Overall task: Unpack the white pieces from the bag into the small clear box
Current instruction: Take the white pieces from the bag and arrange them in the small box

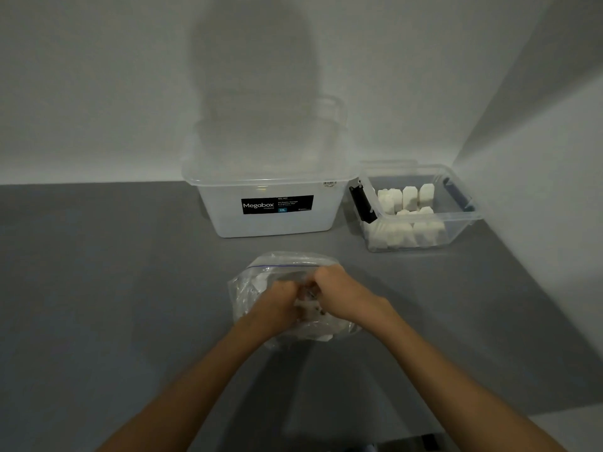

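A clear zip bag with a blue seal line lies on the grey table in front of me, with white pieces showing through its near side. My left hand and my right hand meet over the bag's middle, fingers curled and pinching the plastic. The small clear box stands at the back right, holding several white pieces.
A large translucent Megabox bin stands at the back centre against the wall, just left of the small box. Walls close off the back and the right side. The grey table stretches to the left.
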Motion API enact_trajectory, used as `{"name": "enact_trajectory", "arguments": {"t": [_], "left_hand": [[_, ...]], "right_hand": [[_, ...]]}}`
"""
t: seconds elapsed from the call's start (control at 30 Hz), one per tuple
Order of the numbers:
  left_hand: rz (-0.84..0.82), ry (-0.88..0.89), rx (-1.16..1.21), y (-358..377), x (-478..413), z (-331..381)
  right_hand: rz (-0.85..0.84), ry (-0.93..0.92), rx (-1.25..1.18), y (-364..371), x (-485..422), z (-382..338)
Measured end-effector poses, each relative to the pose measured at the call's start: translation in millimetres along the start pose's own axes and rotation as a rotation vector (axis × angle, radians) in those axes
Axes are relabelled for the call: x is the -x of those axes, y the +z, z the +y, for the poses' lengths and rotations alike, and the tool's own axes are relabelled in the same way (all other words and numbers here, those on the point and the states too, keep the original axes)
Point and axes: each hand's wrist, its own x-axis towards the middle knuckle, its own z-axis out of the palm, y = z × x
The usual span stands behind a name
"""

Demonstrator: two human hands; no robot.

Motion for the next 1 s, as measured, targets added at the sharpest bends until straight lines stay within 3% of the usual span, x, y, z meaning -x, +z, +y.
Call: {"name": "enact_trajectory", "arguments": {"t": [0.3, 0.43, 0.67, 0.8, 1.0], "left_hand": [[0.277, -0.081, 0.218, -53.9, 36.2, -0.9], [0.345, -0.136, 0.543, -68.7, 45.0, 7.2], [0.32, -0.195, 1.152, -79.1, 44.6, 17.1], [0.173, -0.219, 1.251, -79.3, 44.5, 22.6], [0.157, -0.227, 1.298, -83.5, 40.1, 27.5]], "right_hand": [[0.111, -0.02, -0.288, -20.1, 18.2, -5.1], [0.145, -0.046, -0.479, -23.0, 21.4, -8.1], [0.282, -0.045, -0.978, -32.7, 22.6, -11.8], [0.294, -0.037, -0.984, -39.5, 22.8, -9.6], [0.229, -0.048, -0.945, -42.3, 25.8, -9.8]]}}
